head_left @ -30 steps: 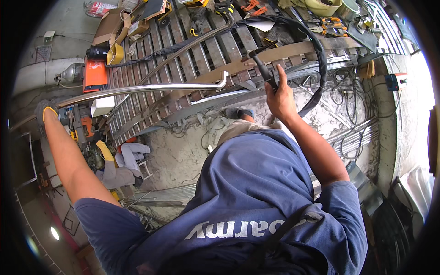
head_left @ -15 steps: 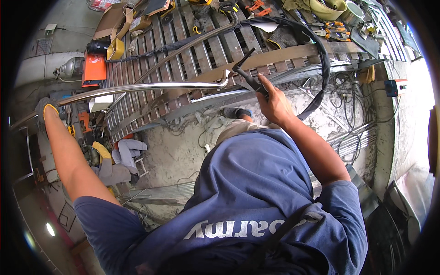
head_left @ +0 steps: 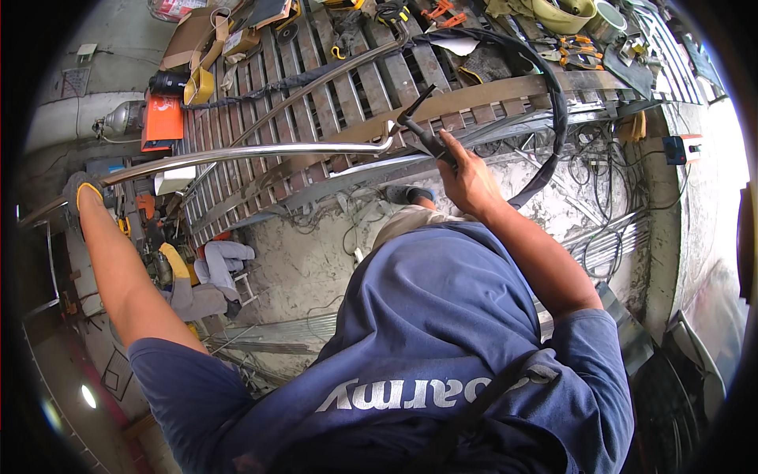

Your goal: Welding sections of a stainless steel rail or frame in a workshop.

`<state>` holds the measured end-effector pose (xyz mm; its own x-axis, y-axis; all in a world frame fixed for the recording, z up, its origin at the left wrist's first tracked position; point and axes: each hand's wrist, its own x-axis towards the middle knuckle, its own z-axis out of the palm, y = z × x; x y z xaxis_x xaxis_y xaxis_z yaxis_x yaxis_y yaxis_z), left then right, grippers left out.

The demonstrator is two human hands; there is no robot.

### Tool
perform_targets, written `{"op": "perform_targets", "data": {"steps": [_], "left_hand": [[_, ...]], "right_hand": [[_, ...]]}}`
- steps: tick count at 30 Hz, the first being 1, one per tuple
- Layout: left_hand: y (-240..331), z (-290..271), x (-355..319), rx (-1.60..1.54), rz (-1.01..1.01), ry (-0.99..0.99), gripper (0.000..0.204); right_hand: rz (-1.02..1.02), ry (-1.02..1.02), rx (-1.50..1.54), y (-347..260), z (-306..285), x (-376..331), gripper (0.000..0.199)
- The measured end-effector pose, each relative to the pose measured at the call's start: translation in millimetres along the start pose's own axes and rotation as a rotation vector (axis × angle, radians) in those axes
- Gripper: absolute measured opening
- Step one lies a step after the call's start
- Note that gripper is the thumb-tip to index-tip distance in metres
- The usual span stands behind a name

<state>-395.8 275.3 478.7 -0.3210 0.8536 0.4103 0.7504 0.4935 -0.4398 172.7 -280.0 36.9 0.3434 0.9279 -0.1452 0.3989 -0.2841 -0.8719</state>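
the dark torch [head_left: 427,141], upper centre, sits just right of the polished pipe's [head_left: 260,150] bent end, the right hand's [head_left: 471,180] fingers wrapped round its handle; at the left edge the gloved left hand [head_left: 75,193] meets the pipe, its finger closure impossible to tell. the step looks like positioning the torch near that end, and the next move calls for a steady wrist. since a second ago, the torch has shifted lower and leftward.
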Motion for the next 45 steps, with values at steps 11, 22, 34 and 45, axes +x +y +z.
{"op": "perform_targets", "data": {"steps": [11, 22, 34, 45], "left_hand": [[-15.6, -17.6, -12.7, 0.29, 0.111, 0.076, 0.047], [-78.4, 6.1, 48.9, 0.13, 0.055, 0.131, 0.04], [-32.6, -8.2, -17.2, 0.234, 0.11, 0.128, 0.042], [-17.1, -11.3, -30.5, 0.266, 0.116, 0.078, 0.044]], "right_hand": [[0.045, -0.03, -0.032, -3.0, 8.7, -0.4, 0.065], [0.0, -0.042, -0.018, -4.0, 15.6, 1.6, 0.063], [0.029, 0.012, 0.076, -4.4, 2.3, 4.4, 0.071], [0.018, -0.004, 0.007, 3.9, 10.6, 1.8, 0.068]]}}
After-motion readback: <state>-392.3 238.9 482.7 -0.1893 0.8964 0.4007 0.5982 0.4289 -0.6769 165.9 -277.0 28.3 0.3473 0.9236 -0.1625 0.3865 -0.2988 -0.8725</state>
